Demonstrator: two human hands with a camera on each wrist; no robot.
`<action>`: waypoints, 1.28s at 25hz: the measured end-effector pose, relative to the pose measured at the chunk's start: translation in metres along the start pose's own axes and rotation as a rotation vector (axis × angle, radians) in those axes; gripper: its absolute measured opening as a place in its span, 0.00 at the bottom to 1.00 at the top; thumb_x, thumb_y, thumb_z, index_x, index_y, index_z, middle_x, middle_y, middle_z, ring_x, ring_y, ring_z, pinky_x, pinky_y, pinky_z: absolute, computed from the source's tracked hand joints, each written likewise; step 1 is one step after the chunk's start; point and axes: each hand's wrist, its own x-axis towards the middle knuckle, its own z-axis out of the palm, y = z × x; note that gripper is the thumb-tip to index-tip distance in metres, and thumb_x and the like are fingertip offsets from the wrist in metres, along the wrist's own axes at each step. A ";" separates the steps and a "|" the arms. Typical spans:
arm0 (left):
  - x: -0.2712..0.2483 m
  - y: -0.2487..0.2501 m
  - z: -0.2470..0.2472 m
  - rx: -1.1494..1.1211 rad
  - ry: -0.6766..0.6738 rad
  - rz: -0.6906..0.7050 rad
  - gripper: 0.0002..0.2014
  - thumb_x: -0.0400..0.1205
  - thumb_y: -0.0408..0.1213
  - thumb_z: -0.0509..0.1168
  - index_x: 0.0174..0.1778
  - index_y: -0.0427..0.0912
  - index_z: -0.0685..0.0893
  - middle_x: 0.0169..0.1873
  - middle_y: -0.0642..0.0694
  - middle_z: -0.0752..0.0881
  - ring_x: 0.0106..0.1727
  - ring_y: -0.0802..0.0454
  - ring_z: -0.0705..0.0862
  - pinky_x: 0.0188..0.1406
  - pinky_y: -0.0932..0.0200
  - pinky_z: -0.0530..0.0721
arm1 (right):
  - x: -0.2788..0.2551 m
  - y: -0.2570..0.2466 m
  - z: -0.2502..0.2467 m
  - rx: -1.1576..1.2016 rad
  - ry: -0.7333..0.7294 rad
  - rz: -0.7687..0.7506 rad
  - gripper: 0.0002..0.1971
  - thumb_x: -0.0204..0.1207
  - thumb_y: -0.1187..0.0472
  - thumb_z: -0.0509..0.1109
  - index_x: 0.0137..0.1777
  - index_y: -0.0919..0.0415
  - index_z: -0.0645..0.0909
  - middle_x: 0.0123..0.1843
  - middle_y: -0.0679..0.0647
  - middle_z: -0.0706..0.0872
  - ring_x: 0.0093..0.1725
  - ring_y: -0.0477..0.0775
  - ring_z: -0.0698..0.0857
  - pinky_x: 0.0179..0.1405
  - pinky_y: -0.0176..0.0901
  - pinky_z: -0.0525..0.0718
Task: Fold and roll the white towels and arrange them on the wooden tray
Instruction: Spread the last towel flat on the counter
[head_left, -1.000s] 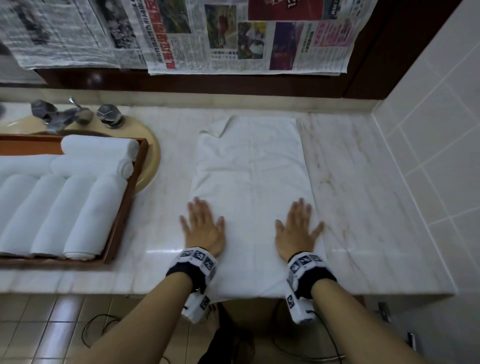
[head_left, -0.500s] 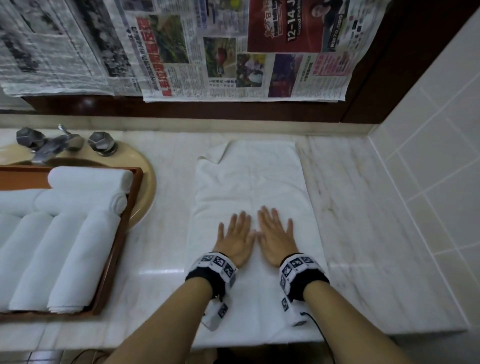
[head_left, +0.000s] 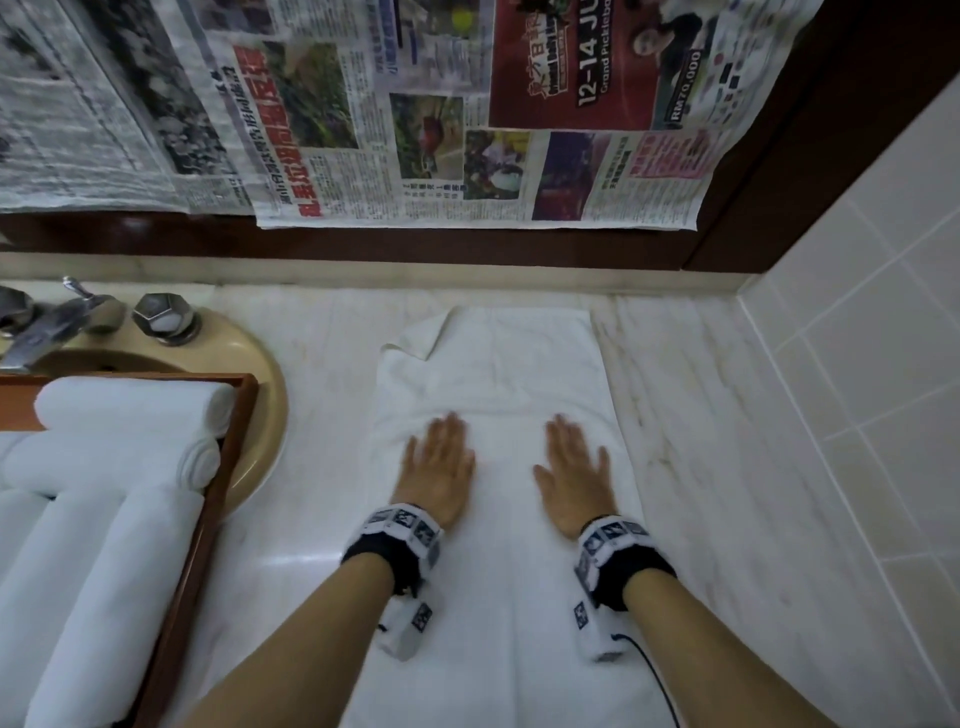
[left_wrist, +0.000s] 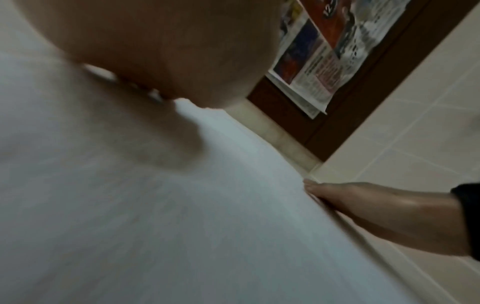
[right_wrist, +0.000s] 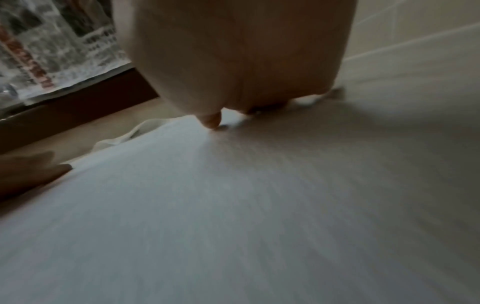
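Marble makes up the surface (head_left: 727, 467) in this bathroom corner, with newspaper sheets (head_left: 415, 130) hung over the dark wood behind it and pale tile (head_left: 857, 364) to the right of the white towel (head_left: 498, 374). That towel lies flat as a long strip, its long axis running straight away from the person toward the back wall, its near end hanging over the front edge of the surface. To the towel's left, well apart from it, the wooden tray (head_left: 228, 467) sits across a beige basin (head_left: 260, 415) below the taps (head_left: 161, 317) and already carries several rolled towels (head_left: 130, 415). Both hands lie palm down on the towel with fingers straight and together, holding nothing: the left hand (head_left: 439, 467) near the towel's left edge, the right hand (head_left: 574, 470) toward its right edge, a bare band of cloth between them. The fingertips are blurred in the head view, so it is hard to say whether they press or merely skim; the wrist views show each palm low over the cloth, the right hand (left_wrist: 376, 211) resting on it. One far corner, on the towel's left side, is turned over on itself. Judging from this, smoothing is under way, and rolling would run along the long axis, with both hands equally placed and the left nearer the tray.
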 end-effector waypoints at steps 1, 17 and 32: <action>0.009 -0.015 -0.009 0.006 0.076 -0.174 0.29 0.90 0.50 0.36 0.85 0.45 0.35 0.84 0.48 0.32 0.84 0.52 0.32 0.82 0.47 0.32 | 0.009 0.014 -0.008 0.015 0.014 0.161 0.32 0.88 0.47 0.43 0.85 0.56 0.31 0.84 0.48 0.27 0.84 0.50 0.32 0.81 0.66 0.35; 0.082 0.065 -0.032 -0.200 0.021 0.172 0.27 0.90 0.50 0.37 0.86 0.47 0.44 0.85 0.50 0.41 0.85 0.52 0.38 0.82 0.53 0.34 | 0.092 -0.021 -0.049 -0.042 0.000 -0.272 0.33 0.87 0.48 0.49 0.85 0.50 0.34 0.84 0.47 0.27 0.83 0.50 0.30 0.81 0.66 0.35; 0.155 0.014 -0.075 -0.053 0.022 -0.042 0.26 0.88 0.58 0.35 0.84 0.66 0.44 0.83 0.61 0.35 0.85 0.53 0.41 0.82 0.43 0.39 | 0.158 -0.010 -0.084 -0.002 -0.078 -0.200 0.32 0.85 0.52 0.50 0.85 0.39 0.39 0.84 0.39 0.29 0.82 0.46 0.28 0.76 0.68 0.26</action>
